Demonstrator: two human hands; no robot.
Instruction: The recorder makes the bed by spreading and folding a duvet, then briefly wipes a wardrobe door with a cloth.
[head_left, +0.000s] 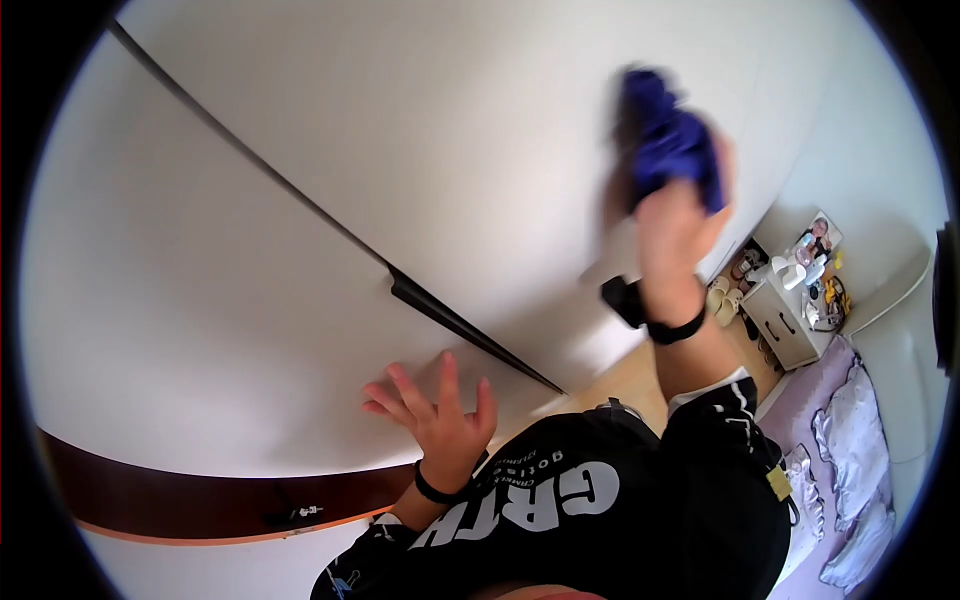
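A crumpled dark blue cloth (671, 146) is in my right hand (679, 225), held against or just in front of a large white wardrobe door (480, 135); the hand and cloth are blurred. My left hand (442, 420) is empty, its fingers spread near the neighbouring white door panel (225, 300). Whether its fingertips touch the panel is not clear. Between the two panels runs a dark seam that widens into a long black handle (465, 322), just above my left hand.
At the right stand a small white drawer cabinet (784, 319) with bottles and cups on top, pale clogs (724, 300) on the floor, and a bed (810, 397) with ruffled pillows. A dark brown wooden surface (225, 502) lies at the lower left.
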